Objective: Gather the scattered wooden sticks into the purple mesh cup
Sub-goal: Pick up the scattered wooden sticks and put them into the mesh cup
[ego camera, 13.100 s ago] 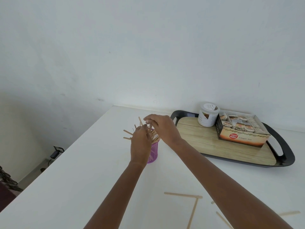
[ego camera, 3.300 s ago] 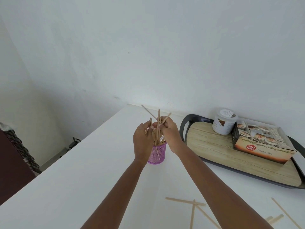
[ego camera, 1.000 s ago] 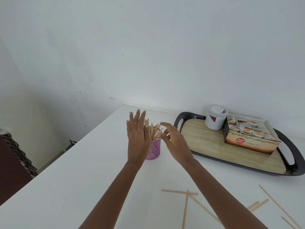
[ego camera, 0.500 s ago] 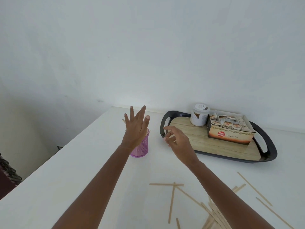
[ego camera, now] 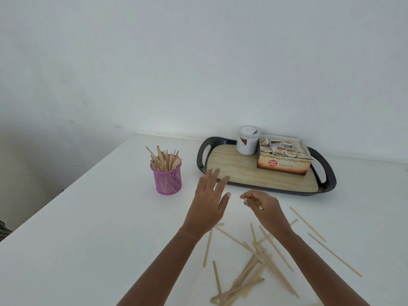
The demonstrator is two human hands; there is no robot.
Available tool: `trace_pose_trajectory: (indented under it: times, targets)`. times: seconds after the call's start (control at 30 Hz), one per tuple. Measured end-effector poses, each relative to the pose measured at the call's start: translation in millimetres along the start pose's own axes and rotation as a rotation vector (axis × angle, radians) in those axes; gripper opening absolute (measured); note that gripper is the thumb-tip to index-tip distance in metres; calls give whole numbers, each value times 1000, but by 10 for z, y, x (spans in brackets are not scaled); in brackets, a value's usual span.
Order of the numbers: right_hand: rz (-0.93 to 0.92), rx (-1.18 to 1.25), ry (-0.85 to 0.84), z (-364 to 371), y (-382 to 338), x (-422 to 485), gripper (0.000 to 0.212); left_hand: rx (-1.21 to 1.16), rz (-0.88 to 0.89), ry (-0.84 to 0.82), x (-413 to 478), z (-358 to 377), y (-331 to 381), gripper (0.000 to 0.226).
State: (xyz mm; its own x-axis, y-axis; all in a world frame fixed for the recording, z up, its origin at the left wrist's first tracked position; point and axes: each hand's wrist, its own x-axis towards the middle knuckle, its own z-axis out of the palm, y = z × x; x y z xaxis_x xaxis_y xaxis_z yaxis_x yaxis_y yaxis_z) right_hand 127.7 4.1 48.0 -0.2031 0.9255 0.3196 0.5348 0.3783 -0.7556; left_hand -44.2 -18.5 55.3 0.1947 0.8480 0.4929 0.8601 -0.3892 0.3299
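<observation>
The purple mesh cup [ego camera: 168, 181] stands upright on the white table, packed with several wooden sticks [ego camera: 164, 161] that fan out above its rim. My left hand [ego camera: 208, 206] hovers to the right of the cup, fingers spread, holding nothing. My right hand [ego camera: 263, 207] is beside it, fingers loosely curled and empty. Below both hands several loose wooden sticks [ego camera: 258, 259] lie criss-crossed on the table, with a few more stray sticks [ego camera: 333, 253] off to the right.
A dark tray with a wood-pattern base [ego camera: 238, 173] sits at the back right, carrying a white tub [ego camera: 247, 143] and an open box of ginger tea sachets [ego camera: 283, 159]. The table's left edge [ego camera: 72, 186] drops off to the floor. A white wall stands behind.
Both hands have pulled back from the cup toward me and to the right, over the loose sticks. The cup stands uncovered with its sticks inside. The camera has tilted down.
</observation>
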Motion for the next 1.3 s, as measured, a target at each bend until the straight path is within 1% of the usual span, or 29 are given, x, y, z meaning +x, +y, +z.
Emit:
trace_pose_trajectory:
  times: [0.33,0.5,0.6,0.73,0.93,1.03,1.1,1.2,1.3]
  targets:
    - [28,-25,105,-541,347,-660,17,-49,-1,-230,-486,464,694,43]
    - [26,-30,110,-739,482,-927,16,-42,39,-364,-659,611,1077,50]
    - [42,-39,110,-845,563,-1082,16,-3,77,-461,-773,694,1326,59]
    - [60,-53,147,-967,646,-1282,16,-29,91,-574,-906,764,1640,76]
    - [81,-69,262,-1126,750,-1597,18,18,194,-698,-1124,906,2030,111]
    - [69,-90,326,-1165,772,-1732,19,42,206,-733,-1176,957,2107,118]
    - [78,-79,348,-1169,771,-1807,20,54,191,-718,-1162,951,2099,119]
    - [103,-68,322,-1138,753,-1925,20,131,192,-663,-1085,919,2039,119]
    - [75,-113,301,-1111,733,-2021,19,162,168,-663,-953,880,1952,118]
